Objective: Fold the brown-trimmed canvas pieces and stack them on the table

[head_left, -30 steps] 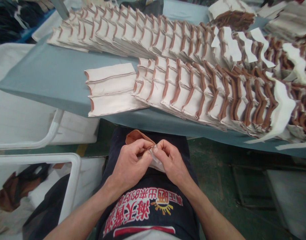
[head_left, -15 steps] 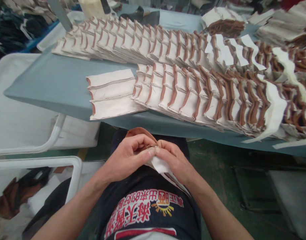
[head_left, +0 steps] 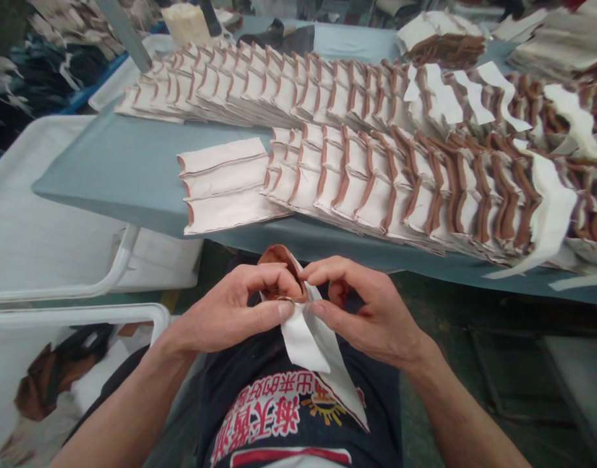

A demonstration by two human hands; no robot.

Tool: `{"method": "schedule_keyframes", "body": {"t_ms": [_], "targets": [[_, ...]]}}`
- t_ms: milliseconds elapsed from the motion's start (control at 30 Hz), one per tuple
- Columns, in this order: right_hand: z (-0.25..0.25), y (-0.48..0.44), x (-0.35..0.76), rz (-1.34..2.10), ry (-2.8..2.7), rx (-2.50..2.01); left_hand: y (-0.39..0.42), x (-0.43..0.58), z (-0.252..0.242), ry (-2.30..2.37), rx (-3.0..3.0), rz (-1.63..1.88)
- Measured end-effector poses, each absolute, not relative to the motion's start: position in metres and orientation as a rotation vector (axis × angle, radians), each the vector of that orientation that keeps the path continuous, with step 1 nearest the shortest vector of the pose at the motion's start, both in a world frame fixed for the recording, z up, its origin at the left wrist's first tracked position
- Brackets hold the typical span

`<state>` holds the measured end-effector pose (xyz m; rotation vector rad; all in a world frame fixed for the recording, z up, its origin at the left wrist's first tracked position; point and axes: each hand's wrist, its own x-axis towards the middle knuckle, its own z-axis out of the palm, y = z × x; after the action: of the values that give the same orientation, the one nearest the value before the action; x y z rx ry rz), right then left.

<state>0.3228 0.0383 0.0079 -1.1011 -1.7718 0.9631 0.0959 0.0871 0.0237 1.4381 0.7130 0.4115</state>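
Above my lap, my left hand (head_left: 252,302) pinches the edge of a sewn piece of brown and white fabric (head_left: 330,344), with its thumb in front and its fingers inside the brown fold. The piece's brown side (head_left: 278,255) curls up behind my fingers. A white strip (head_left: 303,344) hangs down from the pinched edge. My right hand (head_left: 361,305) has its index finger and thumb closed on the same piece's edge, just right of my left fingers; its other fingers are curled. The piece's lower end drapes over the dark apron (head_left: 250,403).
A blue-covered table (head_left: 98,169) carries two long rows of overlapping brown and white pieces (head_left: 367,188). One short stack (head_left: 225,185) lies at the front row's left end. White strips (head_left: 547,201) lie across the right side. White bins (head_left: 147,315) stand at the left, one holding scraps.
The two hands have moved slightly apart, with the right hand lifted and its fingers spread more. The piece has turned, so more of its white side and the hanging strip shows.
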Motion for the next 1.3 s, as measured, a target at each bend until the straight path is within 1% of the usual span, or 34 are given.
{"method": "schedule_keyframes", "body": {"t_ms": [167,267,367,533,633,767,933,1033,1167,1300], "targets": [[0.013,0.045,0.328,0.901,-1.955,-0.912,0.086,0.097,0.026,0.732,1.409,0.386],[0.019,0.05,0.33,0.887,-2.015,-0.904,0.085,0.099,0.027,0.742,1.423,0.376],[0.024,0.053,0.332,0.804,-2.107,-0.918,0.085,0.101,0.027,0.755,1.425,0.37],[0.031,0.052,0.335,0.622,-2.347,-1.017,0.086,0.105,0.028,0.782,1.428,0.356],[0.032,0.051,0.336,0.488,-2.428,-1.104,0.083,0.109,0.031,0.88,1.512,0.356],[0.032,0.049,0.335,0.41,-2.466,-1.191,0.08,0.116,0.035,0.994,1.642,0.36],[0.024,0.045,0.328,0.203,-2.448,-1.267,0.082,0.121,0.03,1.032,1.63,0.337],[0.017,0.044,0.325,0.139,-2.404,-1.266,0.083,0.121,0.023,1.017,1.612,0.303],[0.008,0.048,0.327,0.218,-2.356,-1.258,0.087,0.121,0.017,1.005,1.552,0.245],[0.005,0.054,0.332,0.464,-2.203,-1.278,0.09,0.122,0.016,0.975,1.502,0.195]]}}
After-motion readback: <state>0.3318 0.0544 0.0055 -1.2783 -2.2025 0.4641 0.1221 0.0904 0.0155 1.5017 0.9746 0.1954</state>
